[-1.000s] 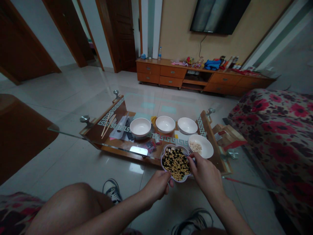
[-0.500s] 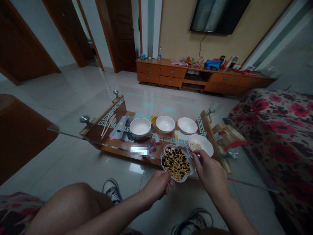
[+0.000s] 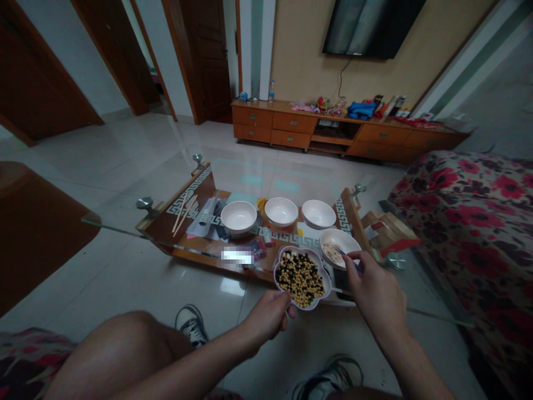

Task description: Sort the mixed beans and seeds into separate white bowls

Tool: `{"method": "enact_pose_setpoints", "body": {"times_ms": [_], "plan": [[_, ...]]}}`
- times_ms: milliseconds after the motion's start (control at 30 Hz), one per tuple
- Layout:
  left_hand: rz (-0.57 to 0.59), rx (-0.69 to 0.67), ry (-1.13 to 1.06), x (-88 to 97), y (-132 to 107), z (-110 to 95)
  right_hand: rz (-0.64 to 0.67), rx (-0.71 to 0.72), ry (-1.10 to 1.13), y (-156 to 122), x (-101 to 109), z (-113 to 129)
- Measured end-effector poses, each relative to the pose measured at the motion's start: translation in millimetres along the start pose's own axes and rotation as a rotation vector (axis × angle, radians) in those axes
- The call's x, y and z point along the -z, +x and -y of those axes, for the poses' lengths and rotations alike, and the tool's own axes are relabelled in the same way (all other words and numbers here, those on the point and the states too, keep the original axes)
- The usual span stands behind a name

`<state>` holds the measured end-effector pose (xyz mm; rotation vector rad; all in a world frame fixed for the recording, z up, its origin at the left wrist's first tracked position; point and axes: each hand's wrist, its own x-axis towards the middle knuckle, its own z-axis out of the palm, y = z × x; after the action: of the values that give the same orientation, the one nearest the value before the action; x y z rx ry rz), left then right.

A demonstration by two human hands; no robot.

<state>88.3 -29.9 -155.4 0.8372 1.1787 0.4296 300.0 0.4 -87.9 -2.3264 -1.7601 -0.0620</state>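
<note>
Presently, in the head view, your left hand (image 3: 270,314) grasps the near left rim of the flower-shaped dish (image 3: 326,279), with the thumb lying upon the edge. This dish is at the near edge of the glass table (image 3: 233,166), before you, and it contains many beans (image 3: 300,278), yellow and black mixed together; some paler ones lie near its far left side.

Your right hand (image 3: 377,291) is closed around thin tweezers (image 3: 355,263), pinched between the thumb and the fingers. Their tips point to the left, above the inside of the right bowl (image 3: 353,243), where pale pieces (image 3: 332,253) are gathered on the left side. Whether the tips touch these pieces, I cannot tell. This bowl is white, and it stands just beside the dish, to the far right of it.

Farther from you, three more white bowls stand in a row: the left one (image 3: 239,215), the middle one (image 3: 281,211) and the last one (image 3: 318,213), which is near the right bowl. At the left side of the table lie two chopsticks (image 3: 185,215), slanted. Beyond, a long cabinet (image 3: 291,121) stands against the wall, below a television (image 3: 372,28).
</note>
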Motion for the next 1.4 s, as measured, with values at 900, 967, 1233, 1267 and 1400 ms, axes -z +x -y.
{"method": "enact_pose_setpoints", "body": {"times_ms": [900,967,1233,1267,1400], "plan": [[-0.003,-0.017,0.064,-11.1,-17,9,0.276,0.201,-0.135,-39,24,11],[0.001,-0.019,0.046,-11.1,-13,10,0.272,0.193,-0.151,-37,17,14],[-0.001,-0.012,0.033,-5.0,-7,7,0.410,0.457,0.098,-40,0,31],[0.000,-0.016,0.030,-4.1,-6,6,0.436,0.497,0.140,-41,-1,32],[0.000,-0.024,0.026,-2.0,-5,5,0.490,0.531,0.194,-40,-2,27]]}}
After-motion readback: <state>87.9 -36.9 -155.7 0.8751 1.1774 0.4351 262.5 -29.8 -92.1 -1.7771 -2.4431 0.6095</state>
